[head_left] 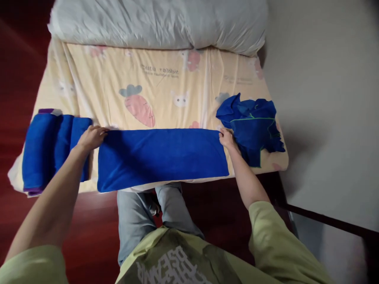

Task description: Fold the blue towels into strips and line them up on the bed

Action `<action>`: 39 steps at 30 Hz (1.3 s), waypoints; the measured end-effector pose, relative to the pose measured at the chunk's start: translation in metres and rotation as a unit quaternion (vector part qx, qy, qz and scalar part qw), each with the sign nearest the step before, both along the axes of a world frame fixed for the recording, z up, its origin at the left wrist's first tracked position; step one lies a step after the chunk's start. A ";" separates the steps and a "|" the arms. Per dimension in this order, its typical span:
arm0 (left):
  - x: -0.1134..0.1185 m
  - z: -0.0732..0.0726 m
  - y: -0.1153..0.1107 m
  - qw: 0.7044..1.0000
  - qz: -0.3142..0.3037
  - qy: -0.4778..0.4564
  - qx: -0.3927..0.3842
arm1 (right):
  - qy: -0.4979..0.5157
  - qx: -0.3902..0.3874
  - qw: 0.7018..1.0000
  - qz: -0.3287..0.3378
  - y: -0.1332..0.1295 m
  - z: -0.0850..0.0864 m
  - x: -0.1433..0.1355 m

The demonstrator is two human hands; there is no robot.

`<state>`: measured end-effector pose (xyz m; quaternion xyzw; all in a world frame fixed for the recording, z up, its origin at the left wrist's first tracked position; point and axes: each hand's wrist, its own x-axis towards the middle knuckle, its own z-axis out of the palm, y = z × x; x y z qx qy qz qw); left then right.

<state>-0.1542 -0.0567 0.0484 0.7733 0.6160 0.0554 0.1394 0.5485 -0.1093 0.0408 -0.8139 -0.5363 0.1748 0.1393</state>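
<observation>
A blue cloth (162, 157) lies flat as a long rectangle along the near edge of the bed. My left hand (93, 137) pinches its far left corner. At the far right corner, the fingers of my right hand (226, 138) are closed on the same cloth. Folded blue cloths (44, 150) lie in a stack to the left, partly behind my left forearm, with a bit of purple showing. Just right of my right hand is a crumpled blue cloth (253, 130) with green edging.
The bed (177, 86) has a yellow sheet printed with carrots. A rolled grey-white quilt (156, 23) spans its far side. A pale wall (325, 98) stands on the right, and dark red floor (17, 79) shows at the left.
</observation>
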 end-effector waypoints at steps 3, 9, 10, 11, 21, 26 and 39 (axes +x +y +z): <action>-0.003 0.000 0.007 0.999 -0.004 0.036 -0.039 | 0.010 -0.002 1.000 0.006 0.012 -0.009 0.009; -0.008 0.012 0.007 0.999 0.011 0.044 -0.008 | 0.160 -0.008 0.986 -0.056 0.018 -0.002 0.014; -0.009 0.014 0.008 0.999 0.017 0.049 -0.002 | 0.197 -0.015 0.977 -0.073 0.019 0.003 0.014; -0.010 0.015 0.010 0.998 0.024 0.055 -0.001 | 0.229 -0.027 0.970 -0.082 0.019 0.007 0.015; 0.004 0.029 0.022 0.992 0.113 0.038 -0.038 | 0.179 0.052 0.978 -0.090 0.035 0.012 0.022; 0.019 0.031 0.027 0.986 0.164 0.024 -0.014 | 0.062 0.093 0.989 -0.094 0.050 -0.004 0.021; 0.095 -0.011 -0.039 0.983 0.129 -0.092 0.095 | -0.078 0.063 0.995 0.029 -0.004 -0.035 -0.061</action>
